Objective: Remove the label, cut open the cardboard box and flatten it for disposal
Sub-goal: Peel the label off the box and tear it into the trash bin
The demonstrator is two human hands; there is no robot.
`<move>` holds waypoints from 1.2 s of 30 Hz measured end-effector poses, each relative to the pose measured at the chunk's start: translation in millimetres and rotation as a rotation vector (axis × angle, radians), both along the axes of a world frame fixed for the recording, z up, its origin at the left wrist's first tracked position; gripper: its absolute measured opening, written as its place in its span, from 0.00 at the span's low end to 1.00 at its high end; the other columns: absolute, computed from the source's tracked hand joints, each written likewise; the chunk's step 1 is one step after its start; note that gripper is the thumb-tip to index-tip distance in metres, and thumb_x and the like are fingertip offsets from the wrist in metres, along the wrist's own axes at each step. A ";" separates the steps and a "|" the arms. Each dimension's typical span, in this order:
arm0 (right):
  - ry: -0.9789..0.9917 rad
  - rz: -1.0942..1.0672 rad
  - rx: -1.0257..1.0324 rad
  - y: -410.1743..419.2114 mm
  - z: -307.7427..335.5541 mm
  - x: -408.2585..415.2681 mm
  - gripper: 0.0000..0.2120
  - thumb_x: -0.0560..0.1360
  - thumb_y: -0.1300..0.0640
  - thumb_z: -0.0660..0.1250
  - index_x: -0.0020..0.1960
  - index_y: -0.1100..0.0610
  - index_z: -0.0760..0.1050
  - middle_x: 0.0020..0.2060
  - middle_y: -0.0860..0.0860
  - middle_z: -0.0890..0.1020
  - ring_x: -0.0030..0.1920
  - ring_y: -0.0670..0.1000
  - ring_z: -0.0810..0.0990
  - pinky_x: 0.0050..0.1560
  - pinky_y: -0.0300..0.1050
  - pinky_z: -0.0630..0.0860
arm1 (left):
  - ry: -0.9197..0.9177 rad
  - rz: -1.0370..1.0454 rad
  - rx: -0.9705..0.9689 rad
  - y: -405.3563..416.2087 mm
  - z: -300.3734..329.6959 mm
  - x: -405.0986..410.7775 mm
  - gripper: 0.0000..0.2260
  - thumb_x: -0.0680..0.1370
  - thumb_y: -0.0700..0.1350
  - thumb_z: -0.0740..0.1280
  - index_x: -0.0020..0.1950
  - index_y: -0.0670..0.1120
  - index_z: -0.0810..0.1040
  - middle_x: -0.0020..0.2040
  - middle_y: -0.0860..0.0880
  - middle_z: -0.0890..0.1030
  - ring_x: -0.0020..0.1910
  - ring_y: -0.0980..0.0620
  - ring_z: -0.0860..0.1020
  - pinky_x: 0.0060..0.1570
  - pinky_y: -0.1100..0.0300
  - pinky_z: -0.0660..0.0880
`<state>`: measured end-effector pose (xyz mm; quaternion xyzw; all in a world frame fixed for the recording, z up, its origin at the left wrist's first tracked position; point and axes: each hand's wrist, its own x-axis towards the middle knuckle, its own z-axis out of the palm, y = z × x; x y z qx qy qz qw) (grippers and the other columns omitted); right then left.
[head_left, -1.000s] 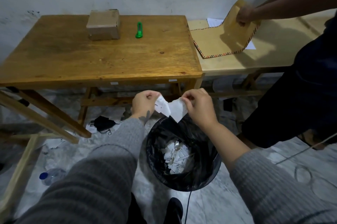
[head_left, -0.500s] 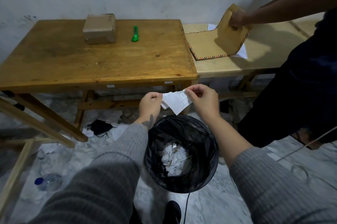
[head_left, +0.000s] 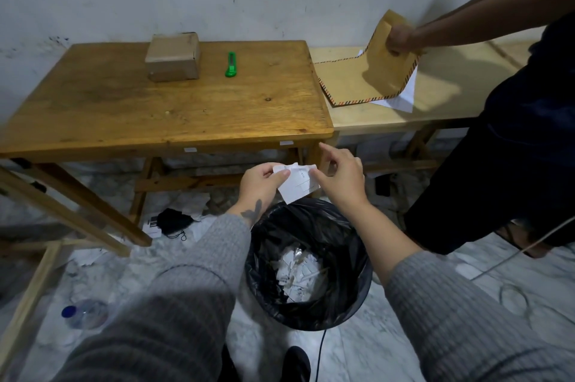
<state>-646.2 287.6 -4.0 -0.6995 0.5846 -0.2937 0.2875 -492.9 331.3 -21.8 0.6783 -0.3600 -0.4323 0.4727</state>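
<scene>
Right hand [head_left: 340,174] has opened beside the label [head_left: 297,184], print unreadable.

Wooden table [head_left: 155,114] carries cardboard box [head_left: 173,57], green cutter [head_left: 230,64]

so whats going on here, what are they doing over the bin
The person is holding a piece of white label paper over a black-lined bin that already holds paper scraps. The left hand pinches it; the right hand touches its other edge with fingers spread. The cardboard box sits closed and uncut on the wooden table, with a green cutter beside it. A second person handles a brown envelope at the next table.
</scene>
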 end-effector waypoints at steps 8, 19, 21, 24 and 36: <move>0.160 0.193 0.091 -1.1 8.5 1.0 0.02 0.73 0.48 0.69 0.42 0.43 0.80 0.41 0.40 0.82 0.57 0.48 0.76 0.71 0.61 0.56 | -0.177 -0.149 -0.009 5.7 2.7 -4.9 0.04 0.78 0.46 0.67 0.48 0.50 0.82 0.45 0.50 0.83 0.46 0.52 0.81 0.38 0.61 0.73; 0.111 0.158 -0.046 5.6 7.8 -3.5 0.05 0.72 0.50 0.69 0.39 0.49 0.80 0.36 0.41 0.76 0.55 0.48 0.72 0.67 0.52 0.62 | -0.439 -0.161 -0.024 0.9 5.2 -11.7 0.05 0.77 0.53 0.67 0.45 0.56 0.82 0.45 0.56 0.82 0.48 0.55 0.78 0.50 0.50 0.77; 0.112 0.155 -0.137 10.1 8.7 -3.0 0.05 0.72 0.53 0.69 0.41 0.53 0.80 0.36 0.39 0.71 0.52 0.44 0.65 0.68 0.49 0.57 | -0.475 -0.147 0.012 -2.0 7.5 -14.2 0.06 0.77 0.54 0.65 0.45 0.56 0.82 0.47 0.55 0.83 0.50 0.52 0.78 0.52 0.48 0.76; 0.211 0.199 -0.299 11.6 5.0 -2.5 0.05 0.72 0.53 0.68 0.38 0.53 0.78 0.43 0.42 0.77 0.56 0.48 0.66 0.71 0.53 0.53 | -0.498 -0.161 0.060 -4.8 10.3 -14.1 0.06 0.77 0.53 0.65 0.42 0.57 0.80 0.47 0.54 0.83 0.50 0.51 0.78 0.52 0.50 0.75; 0.267 0.264 -0.505 13.3 5.2 -1.2 0.03 0.70 0.60 0.67 0.38 0.55 0.75 0.36 0.46 0.78 0.48 0.50 0.74 0.72 0.49 0.52 | 0.185 -0.020 0.231 -11.2 18.1 -16.0 0.05 0.78 0.40 0.66 0.50 0.42 0.81 0.45 0.45 0.82 0.42 0.51 0.79 0.33 0.64 0.73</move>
